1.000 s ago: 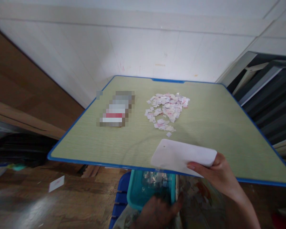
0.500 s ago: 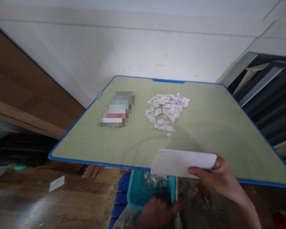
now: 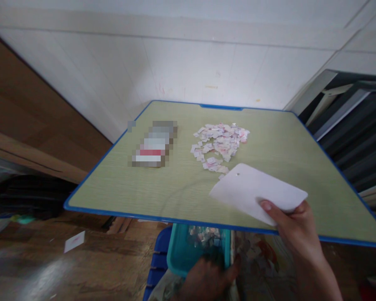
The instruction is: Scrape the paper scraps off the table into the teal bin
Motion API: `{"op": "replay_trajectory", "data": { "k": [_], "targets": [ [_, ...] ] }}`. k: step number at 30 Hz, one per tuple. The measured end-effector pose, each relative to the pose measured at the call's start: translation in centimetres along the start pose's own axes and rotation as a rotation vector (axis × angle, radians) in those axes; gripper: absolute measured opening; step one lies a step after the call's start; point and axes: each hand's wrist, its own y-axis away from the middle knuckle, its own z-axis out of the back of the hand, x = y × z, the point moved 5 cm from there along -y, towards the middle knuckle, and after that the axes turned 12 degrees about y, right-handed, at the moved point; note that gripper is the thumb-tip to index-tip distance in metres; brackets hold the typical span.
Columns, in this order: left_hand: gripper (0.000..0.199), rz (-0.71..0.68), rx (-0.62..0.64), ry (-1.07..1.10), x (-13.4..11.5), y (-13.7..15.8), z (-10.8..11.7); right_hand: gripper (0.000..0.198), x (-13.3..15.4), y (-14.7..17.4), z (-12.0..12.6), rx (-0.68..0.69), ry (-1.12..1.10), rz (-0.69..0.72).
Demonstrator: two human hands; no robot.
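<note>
My right hand (image 3: 296,225) grips a flat white plastic scraper (image 3: 253,188) with a small hole near one corner, thumb on top. The scraper is tilted over the near part of the table, its far left corner partly covering the nearest bits of a pile of small paper squares (image 3: 222,140). Below the table's front edge, my left hand (image 3: 207,278) is at the near side of a teal basket (image 3: 177,255), dark and blurred, its fingers mostly unclear. Small clear packets (image 3: 205,236) lie inside the basket.
The green table (image 3: 138,192) has a blue rim and stands against a white wall. A pixelated flat object (image 3: 152,144) lies at its left. The basket rests on a blue slatted stool (image 3: 158,263). Dark framed panels (image 3: 357,121) lean at the right. A white card (image 3: 74,241) lies on the floor.
My right hand has lifted and turned the scraper, moving it forward and right from the front edge toward the paper pile. My left hand stays at the basket.
</note>
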Motion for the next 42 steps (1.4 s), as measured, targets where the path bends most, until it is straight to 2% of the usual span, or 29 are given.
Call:
{"op": "replay_trajectory", "data": {
  "k": [1, 6, 11, 18, 29, 32, 37, 42],
  "targets": [
    [0.066, -0.001, 0.001, -0.002, -0.1, 0.0, 0.0, 0.019, -0.1, 0.0, 0.0, -0.005, -0.025, -0.007],
    [0.060, -0.001, -0.027, -0.010, -0.1, 0.1, 0.1, 0.017, 0.0, 0.1, -0.7, 0.196, -0.007, -0.020],
    [0.060, -0.011, -0.037, 0.017, 0.2, 0.0, 0.2, 0.019, -0.8, 0.1, 0.1, 0.192, -0.130, -0.081],
    [0.062, 0.008, -0.052, -0.007, 0.2, 0.0, 0.0, 0.015, -2.3, 0.1, 0.7, 0.275, -0.141, -0.194],
    [0.060, 0.004, -0.028, -0.002, -0.1, 0.0, 0.6, 0.019, -2.2, 0.3, 1.0, 0.315, -0.117, -0.120],
    [0.060, 0.008, 0.008, 0.015, -0.1, -0.1, 0.5, 0.020, -2.1, 0.4, 1.1, 0.271, -0.131, -0.109],
    [0.064, -0.004, 0.078, 0.022, 0.1, -0.3, 0.2, 0.020, -1.7, -0.3, 2.0, 0.028, -0.178, -0.094],
    [0.065, -0.012, 0.050, 0.034, 0.2, -0.2, 0.4, 0.024, -0.4, -3.4, 4.7, -0.040, 0.136, 0.035]
  ]
}}
